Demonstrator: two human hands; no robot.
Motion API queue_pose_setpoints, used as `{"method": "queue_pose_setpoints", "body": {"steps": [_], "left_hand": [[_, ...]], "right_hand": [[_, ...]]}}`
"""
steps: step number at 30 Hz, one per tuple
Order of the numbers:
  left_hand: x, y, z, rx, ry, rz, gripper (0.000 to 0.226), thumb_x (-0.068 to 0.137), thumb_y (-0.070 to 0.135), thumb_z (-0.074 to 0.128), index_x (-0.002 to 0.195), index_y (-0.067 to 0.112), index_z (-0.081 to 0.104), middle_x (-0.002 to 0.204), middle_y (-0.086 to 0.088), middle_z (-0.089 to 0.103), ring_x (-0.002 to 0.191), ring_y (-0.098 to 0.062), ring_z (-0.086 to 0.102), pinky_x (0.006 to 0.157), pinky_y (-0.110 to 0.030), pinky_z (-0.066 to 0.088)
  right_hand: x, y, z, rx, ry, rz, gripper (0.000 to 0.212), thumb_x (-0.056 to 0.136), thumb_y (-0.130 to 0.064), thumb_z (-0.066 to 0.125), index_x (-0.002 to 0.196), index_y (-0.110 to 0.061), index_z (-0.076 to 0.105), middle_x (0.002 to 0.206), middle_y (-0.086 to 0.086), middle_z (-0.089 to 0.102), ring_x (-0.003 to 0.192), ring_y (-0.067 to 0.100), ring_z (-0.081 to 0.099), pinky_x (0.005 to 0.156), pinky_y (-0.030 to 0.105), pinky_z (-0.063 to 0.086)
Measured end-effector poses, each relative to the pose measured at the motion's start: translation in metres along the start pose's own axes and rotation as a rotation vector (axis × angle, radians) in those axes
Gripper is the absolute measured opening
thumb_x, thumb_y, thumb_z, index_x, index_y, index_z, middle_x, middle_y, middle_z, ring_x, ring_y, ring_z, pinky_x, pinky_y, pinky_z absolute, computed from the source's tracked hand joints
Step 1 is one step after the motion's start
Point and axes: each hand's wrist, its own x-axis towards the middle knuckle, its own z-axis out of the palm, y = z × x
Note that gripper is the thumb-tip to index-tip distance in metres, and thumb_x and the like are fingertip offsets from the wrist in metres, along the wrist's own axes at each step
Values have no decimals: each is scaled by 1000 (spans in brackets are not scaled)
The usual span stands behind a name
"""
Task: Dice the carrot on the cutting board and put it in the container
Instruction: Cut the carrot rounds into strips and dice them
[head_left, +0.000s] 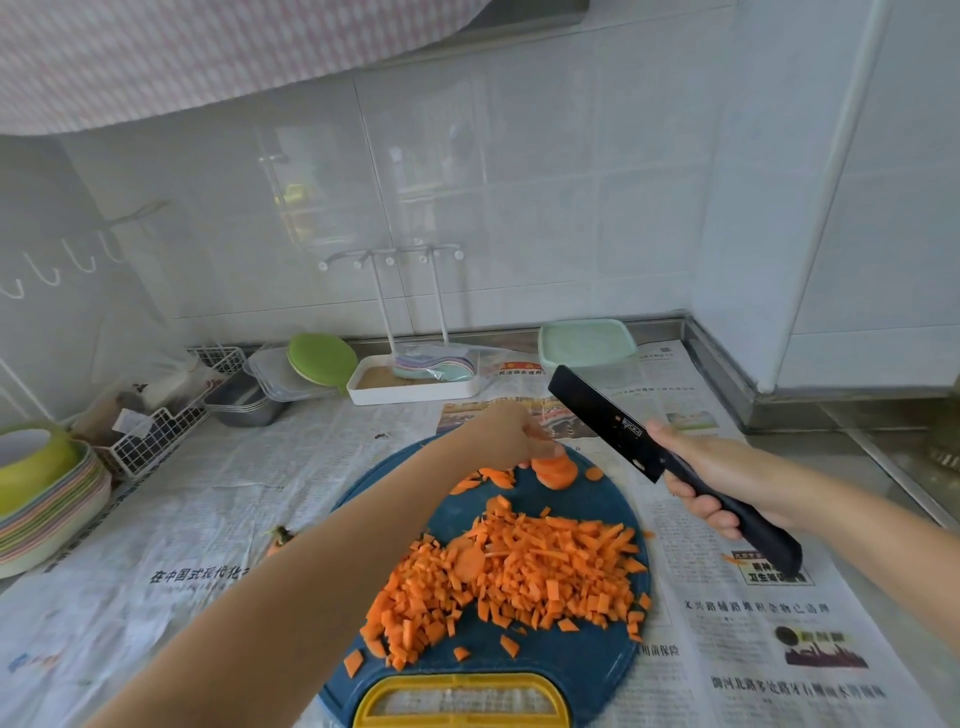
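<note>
A round blue cutting board (587, 501) with a yellow handle lies on newspaper. A large heap of diced carrot (514, 577) covers its middle. At the board's far edge lie a few carrot slices (556, 470). My left hand (519, 434) reaches over the board and touches those slices with its fingertips. My right hand (722, 475) grips the handle of a black knife (605, 418), blade raised above the board's right edge and pointing away. A pale green lidded container (587, 343) stands at the back.
Newspaper (753, 623) covers the counter. A white tray with a rack (415, 384), a green lid (322, 358) and a wire basket (156, 431) line the back. Stacked plates with a green bowl (41, 493) stand at the left. A carrot stub (280, 538) lies left of the board.
</note>
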Motion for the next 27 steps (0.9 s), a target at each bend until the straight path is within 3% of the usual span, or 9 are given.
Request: {"method": "queue_pose_setpoints", "body": {"steps": [4, 6, 8, 10, 16, 22, 27], "left_hand": [[-23, -5, -13, 60, 86, -9, 32, 93, 36, 56, 111, 12, 69, 107, -4, 69, 90, -14, 60, 82, -28, 46], [-46, -12, -21, 53, 98, 15, 21, 86, 31, 67, 101, 17, 71, 97, 7, 69, 86, -5, 61, 77, -16, 46], [-74, -17, -24, 75, -7, 64, 19, 80, 30, 75, 95, 19, 71, 85, 16, 65, 75, 6, 60, 66, -4, 42], [-98, -23, -19, 77, -118, 90, 22, 77, 30, 78, 95, 21, 70, 87, 18, 65, 76, 7, 60, 65, -2, 41], [-122, -41, 2, -7, -70, 108, 23, 75, 35, 78, 91, 30, 62, 90, 14, 63, 81, 5, 57, 69, -7, 43], [-122, -44, -6, -124, -53, 94, 16, 80, 24, 75, 91, 26, 64, 87, 10, 68, 78, 4, 60, 71, -9, 44], [-114, -63, -17, -119, 14, -28, 6, 86, 23, 69, 92, 24, 68, 92, 7, 72, 87, -8, 66, 87, -29, 52]], "right_hand": [[-1, -3, 2, 0, 0, -2, 66, 87, -76, 34, 62, -15, 40, 48, 1, 33, 34, 13, 29, 35, 21, 30], [-2, -6, 2, -8, 2, -9, 66, 87, -76, 34, 62, -15, 41, 48, 1, 33, 35, 13, 29, 35, 21, 31], [-3, -7, 4, -12, 1, -15, 66, 87, -75, 34, 62, -15, 41, 48, 1, 33, 35, 13, 29, 36, 21, 31], [-4, -7, 5, -14, -2, -19, 66, 87, -76, 34, 62, -15, 41, 48, 1, 33, 35, 13, 29, 36, 21, 31], [-7, -9, 11, -28, -14, -22, 67, 86, -77, 33, 62, -15, 41, 48, 1, 33, 36, 14, 29, 36, 22, 31], [-7, -15, 13, -13, -13, -36, 67, 87, -75, 34, 60, -14, 41, 48, 2, 33, 35, 14, 29, 37, 22, 31], [-6, -14, 13, -14, -15, -40, 68, 85, -77, 35, 60, -14, 41, 48, 2, 33, 36, 15, 29, 37, 22, 32]]}}
